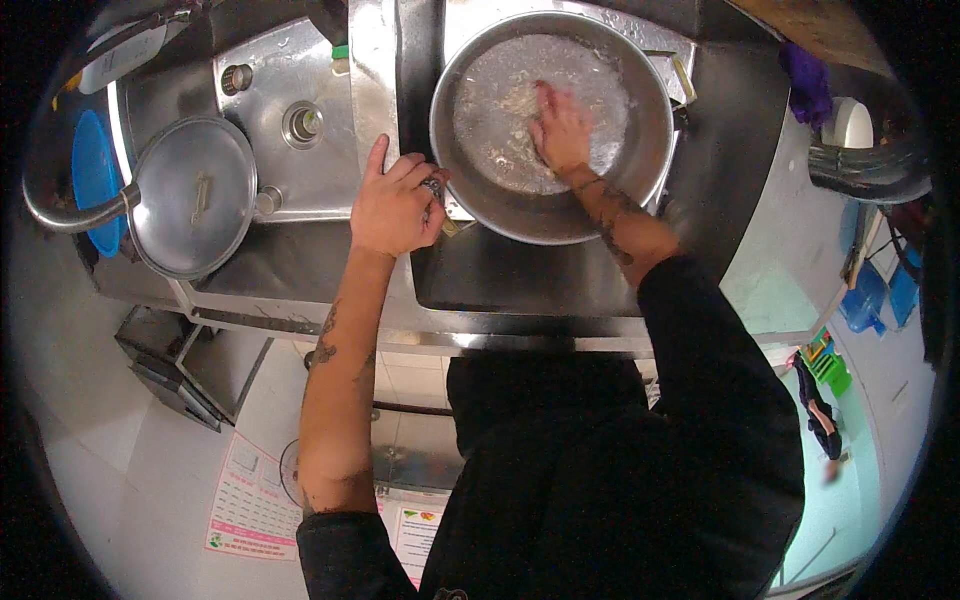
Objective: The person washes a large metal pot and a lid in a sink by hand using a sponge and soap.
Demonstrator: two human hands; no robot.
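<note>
A stainless steel double sink [480, 275] spans the upper half of the view, with a drain [303, 125] between ten and eleven o'clock. A round metal lid [195, 195] and a blue basin [88, 160] sit toward ten, a purple cloth [803, 85] hangs at two, and a printed sheet [250, 495] shows near eight.

The wide metal pot [540, 215] stands at one o'clock, over the right-hand basin — round, grey, holding cloudy water scattered with pale bits.

The right hand [563, 130] dips into it, fingers loosely spread, their tips blurred at the water. The left hand [400, 205] lies by the pot's nine o'clock rim — one finger sticking out, the others bent; whether they grip anything I cannot tell.
</note>
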